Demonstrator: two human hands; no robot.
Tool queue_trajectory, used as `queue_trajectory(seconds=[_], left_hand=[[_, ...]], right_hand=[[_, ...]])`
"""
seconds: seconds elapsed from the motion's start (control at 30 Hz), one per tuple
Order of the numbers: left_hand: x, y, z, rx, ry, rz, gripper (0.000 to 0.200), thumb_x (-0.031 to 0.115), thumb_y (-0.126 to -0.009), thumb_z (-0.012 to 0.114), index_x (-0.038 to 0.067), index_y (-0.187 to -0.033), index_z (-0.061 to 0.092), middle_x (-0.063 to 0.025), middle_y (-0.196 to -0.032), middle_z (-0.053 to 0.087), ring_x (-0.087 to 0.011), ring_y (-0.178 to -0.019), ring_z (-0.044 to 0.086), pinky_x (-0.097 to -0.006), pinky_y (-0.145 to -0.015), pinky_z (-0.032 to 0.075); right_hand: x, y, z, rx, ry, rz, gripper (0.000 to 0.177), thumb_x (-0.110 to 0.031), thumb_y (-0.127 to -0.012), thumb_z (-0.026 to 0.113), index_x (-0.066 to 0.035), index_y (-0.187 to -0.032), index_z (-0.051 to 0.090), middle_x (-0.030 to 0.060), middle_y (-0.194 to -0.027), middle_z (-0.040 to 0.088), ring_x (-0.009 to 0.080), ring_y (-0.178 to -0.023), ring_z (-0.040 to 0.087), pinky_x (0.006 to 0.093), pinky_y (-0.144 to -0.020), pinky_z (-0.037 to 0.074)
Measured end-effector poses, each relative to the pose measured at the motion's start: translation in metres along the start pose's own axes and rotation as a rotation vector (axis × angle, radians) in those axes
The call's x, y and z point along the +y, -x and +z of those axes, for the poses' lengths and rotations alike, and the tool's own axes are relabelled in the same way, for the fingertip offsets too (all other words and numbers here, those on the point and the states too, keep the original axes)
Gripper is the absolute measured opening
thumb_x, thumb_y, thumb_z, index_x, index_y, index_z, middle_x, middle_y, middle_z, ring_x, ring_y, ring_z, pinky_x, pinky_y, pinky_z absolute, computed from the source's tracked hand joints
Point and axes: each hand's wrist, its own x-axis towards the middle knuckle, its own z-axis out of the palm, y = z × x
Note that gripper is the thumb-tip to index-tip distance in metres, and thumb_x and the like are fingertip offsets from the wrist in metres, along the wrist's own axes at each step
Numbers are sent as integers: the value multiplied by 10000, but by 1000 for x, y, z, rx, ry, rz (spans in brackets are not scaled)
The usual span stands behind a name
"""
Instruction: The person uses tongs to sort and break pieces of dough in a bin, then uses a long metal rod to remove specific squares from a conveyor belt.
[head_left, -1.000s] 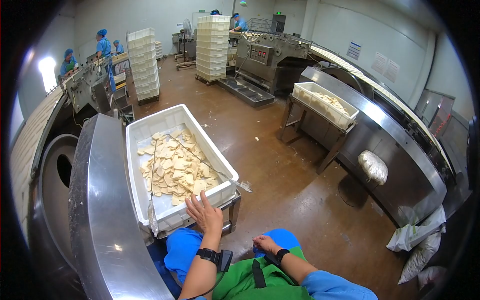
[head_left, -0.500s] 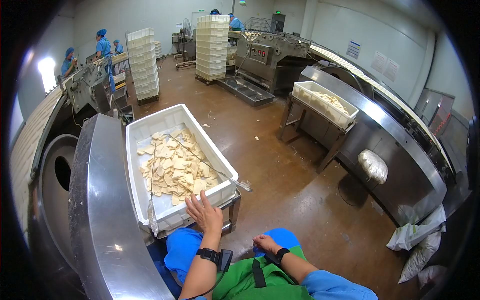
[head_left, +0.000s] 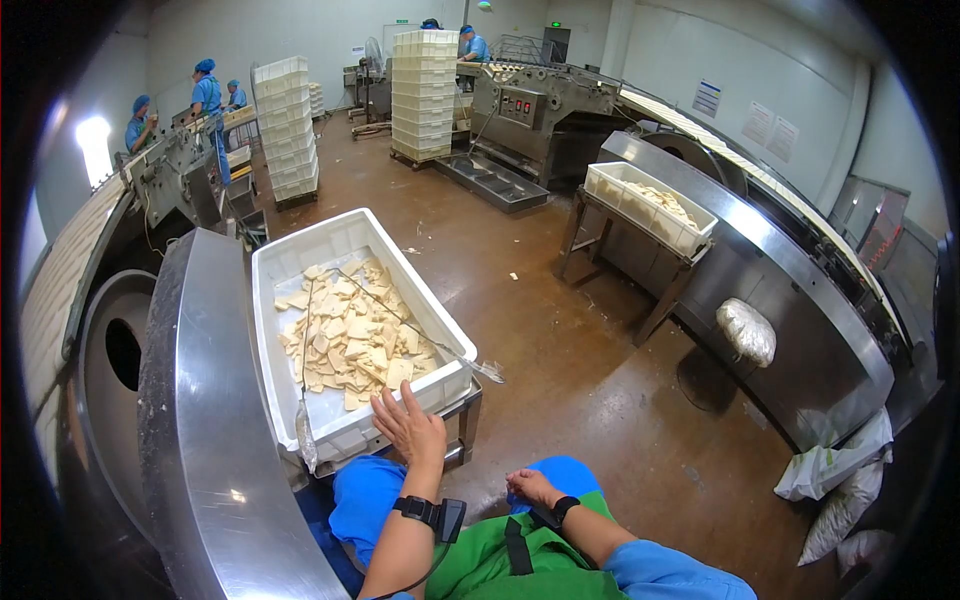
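Note:
My left hand (head_left: pixel 410 428) rests on the near rim of a large white plastic crate (head_left: pixel 430 300), its fingers spread and holding nothing. Flat, pale, broken dough-like pieces (head_left: pixel 350 335) lie heaped in that crate. Two thin rods lean across it: the left rod (head_left: pixel 304 345) has a wrapped, silvery end hanging over the near edge, and the right rod (head_left: pixel 400 318) reaches over the right rim with clear plastic at its tip. My right hand (head_left: pixel 533 487) lies on my blue-clad knee, its fingers curled in, with nothing visible in them.
Curved steel guards (head_left: pixel 235 420) and a conveyor (head_left: pixel 80 260) stand close on my left. Across the brown floor, another white crate (head_left: pixel 650 208) sits on a metal stand by a second conveyor. Crate stacks (head_left: pixel 425 95) and co-workers (head_left: pixel 207 95) are farther back. Filled bags (head_left: pixel 845 500) lie right.
Both of my hands stay where they were. In the background at left, a co-worker has shifted slightly.

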Motion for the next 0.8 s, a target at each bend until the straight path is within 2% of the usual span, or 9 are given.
queue_trajectory(seconds=[0.8], left_hand=[[0, 0, 0, 11, -5, 5, 719, 143, -666, 618, 101, -1315, 311, -213, -1339, 253, -417, -1307, 115, -541, -1049, 139]], right_hand=[[-1, 0, 0, 1, 51, -4, 185, -147, -874, 512, -5, -965, 589, 68, -844, 619, 146, -717, 570, 263, -659, 472]])
